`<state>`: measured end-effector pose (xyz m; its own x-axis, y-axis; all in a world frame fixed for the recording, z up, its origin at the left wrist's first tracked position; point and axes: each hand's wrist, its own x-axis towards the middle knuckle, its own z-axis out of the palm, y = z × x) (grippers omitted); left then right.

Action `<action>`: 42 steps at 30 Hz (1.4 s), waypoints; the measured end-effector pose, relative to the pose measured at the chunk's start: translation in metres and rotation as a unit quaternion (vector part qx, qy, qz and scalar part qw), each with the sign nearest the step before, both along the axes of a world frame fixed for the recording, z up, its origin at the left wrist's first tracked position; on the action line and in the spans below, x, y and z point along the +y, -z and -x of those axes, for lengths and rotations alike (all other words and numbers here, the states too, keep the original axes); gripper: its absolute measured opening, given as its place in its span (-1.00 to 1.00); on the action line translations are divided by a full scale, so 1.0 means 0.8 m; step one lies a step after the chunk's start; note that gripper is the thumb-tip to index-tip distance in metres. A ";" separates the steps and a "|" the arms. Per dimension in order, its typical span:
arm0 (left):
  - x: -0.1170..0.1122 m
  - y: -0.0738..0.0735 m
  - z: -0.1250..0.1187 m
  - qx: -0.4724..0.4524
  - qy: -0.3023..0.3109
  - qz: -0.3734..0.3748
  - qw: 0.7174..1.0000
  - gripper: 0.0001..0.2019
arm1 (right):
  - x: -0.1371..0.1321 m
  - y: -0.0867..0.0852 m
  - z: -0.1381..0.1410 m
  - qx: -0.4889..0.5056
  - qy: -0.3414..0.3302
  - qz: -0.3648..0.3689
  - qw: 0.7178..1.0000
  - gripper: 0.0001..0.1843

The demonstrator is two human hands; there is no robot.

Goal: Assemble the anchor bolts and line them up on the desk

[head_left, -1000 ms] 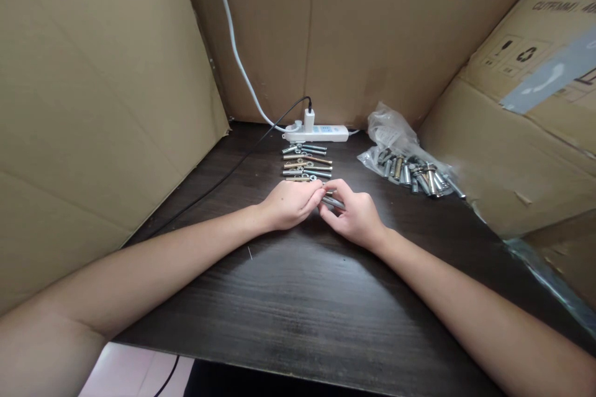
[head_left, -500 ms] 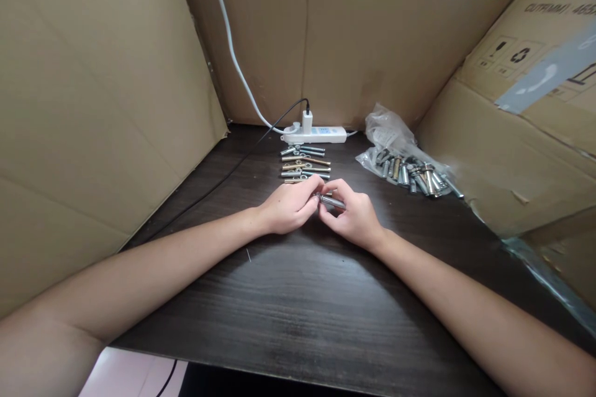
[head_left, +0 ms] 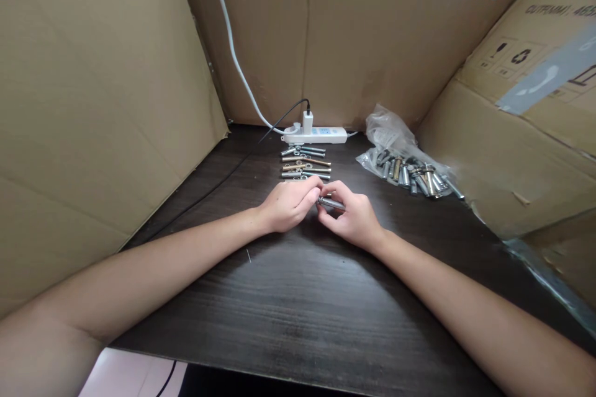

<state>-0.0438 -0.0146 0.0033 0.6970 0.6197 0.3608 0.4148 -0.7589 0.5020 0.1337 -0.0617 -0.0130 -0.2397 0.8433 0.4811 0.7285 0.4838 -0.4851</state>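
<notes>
My left hand [head_left: 289, 205] and my right hand [head_left: 354, 217] meet at the middle of a dark wooden table [head_left: 298, 304]. Between their fingertips lies a silver expansion bolt [head_left: 331, 203]. The right hand's fingers curl round its sleeve, and the left hand's fingers pinch its left end. Just behind the hands several bolts with washers [head_left: 305, 164] lie in a neat row. A clear plastic bag of more bolts [head_left: 410, 170] rests to the right of them.
A white power strip [head_left: 316, 134] with a plugged charger and cables sits at the table's back edge. Cardboard walls [head_left: 93, 105] close in the left, back and right sides. A cardboard box [head_left: 526, 136] leans at the right.
The hands have stayed together on the bolt, with small shifts of the fingers at its left end. The view has tilted slightly.
</notes>
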 end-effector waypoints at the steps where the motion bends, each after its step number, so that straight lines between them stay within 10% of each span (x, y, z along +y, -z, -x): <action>1: -0.001 -0.001 0.000 -0.018 0.000 0.000 1.000 -0.71 | 0.000 -0.001 0.000 0.000 0.004 0.002 1.000 -0.78; 42: -0.004 -0.003 -0.002 0.020 0.003 -0.025 0.999 -0.87 | 0.001 0.003 0.000 0.018 -0.012 -0.030 0.999 -0.81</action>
<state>-0.0418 -0.0177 0.0056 0.7149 0.5979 0.3625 0.4299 -0.7847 0.4465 0.1333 -0.0605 -0.0152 -0.2414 0.8070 0.5390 0.6994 0.5297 -0.4799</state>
